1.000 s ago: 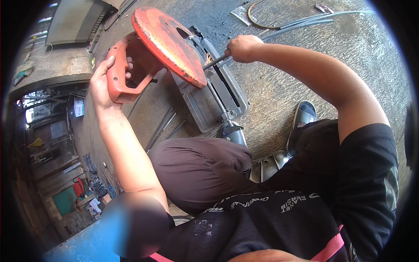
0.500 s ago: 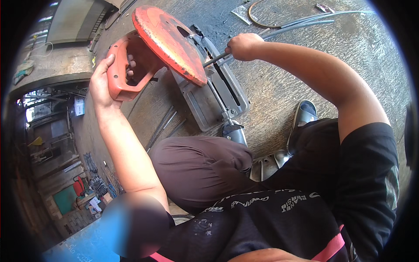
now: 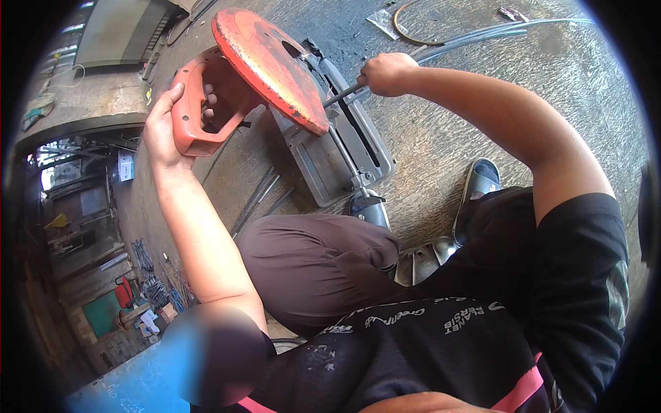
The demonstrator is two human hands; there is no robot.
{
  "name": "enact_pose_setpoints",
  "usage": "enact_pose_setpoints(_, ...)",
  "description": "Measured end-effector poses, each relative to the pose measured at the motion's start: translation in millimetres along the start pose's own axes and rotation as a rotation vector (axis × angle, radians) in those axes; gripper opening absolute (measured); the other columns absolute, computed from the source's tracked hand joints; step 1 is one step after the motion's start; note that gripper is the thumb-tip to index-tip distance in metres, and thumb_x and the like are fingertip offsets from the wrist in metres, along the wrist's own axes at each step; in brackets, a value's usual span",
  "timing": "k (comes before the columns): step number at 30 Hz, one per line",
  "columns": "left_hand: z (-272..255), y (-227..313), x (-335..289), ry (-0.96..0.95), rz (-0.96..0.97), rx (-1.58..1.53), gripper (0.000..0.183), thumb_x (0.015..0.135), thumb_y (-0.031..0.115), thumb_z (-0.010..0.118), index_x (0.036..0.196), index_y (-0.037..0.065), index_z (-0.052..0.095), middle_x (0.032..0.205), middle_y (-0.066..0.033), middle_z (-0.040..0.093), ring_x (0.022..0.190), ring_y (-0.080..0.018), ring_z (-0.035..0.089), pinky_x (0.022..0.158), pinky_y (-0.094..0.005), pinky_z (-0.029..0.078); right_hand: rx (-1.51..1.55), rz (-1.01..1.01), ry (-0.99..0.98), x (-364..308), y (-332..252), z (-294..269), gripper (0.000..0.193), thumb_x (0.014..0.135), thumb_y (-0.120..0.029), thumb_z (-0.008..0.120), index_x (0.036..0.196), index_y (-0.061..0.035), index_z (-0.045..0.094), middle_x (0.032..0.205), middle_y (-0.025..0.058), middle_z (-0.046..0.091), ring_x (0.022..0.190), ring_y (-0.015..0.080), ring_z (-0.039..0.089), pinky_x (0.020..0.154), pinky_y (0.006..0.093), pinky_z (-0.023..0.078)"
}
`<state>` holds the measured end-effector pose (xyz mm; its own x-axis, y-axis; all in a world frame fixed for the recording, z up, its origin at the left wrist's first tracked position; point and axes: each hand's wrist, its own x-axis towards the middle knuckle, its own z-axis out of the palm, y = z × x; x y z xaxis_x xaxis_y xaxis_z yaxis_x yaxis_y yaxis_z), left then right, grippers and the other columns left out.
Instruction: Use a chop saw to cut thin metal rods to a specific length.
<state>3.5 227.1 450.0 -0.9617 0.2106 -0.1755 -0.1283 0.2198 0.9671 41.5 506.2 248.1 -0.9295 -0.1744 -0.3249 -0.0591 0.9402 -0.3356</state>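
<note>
My left hand (image 3: pixel 164 127) is wrapped round the red D-shaped handle (image 3: pixel 200 103) of a chop saw, its fingertips showing through the grip opening. The saw's round orange-red blade guard (image 3: pixel 272 65), scuffed at the rim, tilts over a grey metal base (image 3: pixel 317 175) on the floor. At the base's far right side, my right hand (image 3: pixel 387 73) is closed round a thin grey metal rod (image 3: pixel 342 94). The rod's inner end runs in beside the guard's edge, which hides where it meets the blade. A clamp screw (image 3: pixel 348 155) lies along the base.
Long grey rods (image 3: pixel 482 36) stretch off to the far right. Cut rod pieces (image 3: pixel 258 196) lie left of the base. Beyond the saw are a brown hose loop (image 3: pixel 398 20) and a plastic bag (image 3: pixel 383 23). My sandalled foot (image 3: pixel 482 177) rests right of the base.
The handle and guard have shifted very slightly right in the picture. Both hands keep their grips, and the rod stays at nearly the same place.
</note>
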Motion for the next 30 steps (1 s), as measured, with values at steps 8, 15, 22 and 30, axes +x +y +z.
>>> enact_pose_setpoints(8,-0.8,-0.1,1.2,-0.030,0.004,-0.024,0.042,0.089,0.023,0.049,0.119,-0.006,0.052,0.097,-0.0144,0.064,0.080,-0.0195,0.063,0.067,-0.0292,0.049,0.027,0.002,0.005,-0.7,0.7,0.1,0.036,0.093,-0.038,0.043,0.103,-0.0125,0.067,0.098,0.0107,0.067,0.095,0.0280,0.063,0.083,0.0410,0.050)
enact_pose_setpoints(15,-0.4,0.2,1.5,-0.033,0.005,-0.014,0.043,0.088,0.023,0.049,0.119,-0.007,0.051,0.097,-0.0149,0.063,0.080,-0.0201,0.063,0.067,-0.0293,0.049,0.034,0.014,0.001,-0.4,0.8,-0.3,0.035,0.093,-0.037,0.043,0.103,-0.0130,0.067,0.097,0.0094,0.067,0.094,0.0271,0.064,0.082,0.0404,0.050)
enact_pose_setpoints(22,-1.5,-0.1,2.3,-0.049,0.009,-0.025,0.042,0.089,0.023,0.049,0.120,-0.006,0.051,0.098,-0.0153,0.063,0.080,-0.0207,0.063,0.066,-0.0296,0.050,0.036,-0.002,-0.006,-3.5,1.1,-1.6,0.035,0.093,-0.037,0.043,0.103,-0.0129,0.067,0.097,0.0093,0.067,0.094,0.0270,0.064,0.082,0.0404,0.050)
enact_pose_setpoints(30,-0.9,0.6,2.0,-0.051,0.001,-0.034,0.041,0.089,0.023,0.048,0.120,-0.005,0.051,0.098,-0.0152,0.063,0.081,-0.0209,0.063,0.066,-0.0296,0.049,0.036,0.005,-0.001,-5.8,-1.1,-5.2,0.037,0.093,-0.038,0.042,0.104,-0.0118,0.067,0.098,0.0100,0.067,0.095,0.0270,0.064,0.082,0.0406,0.050)
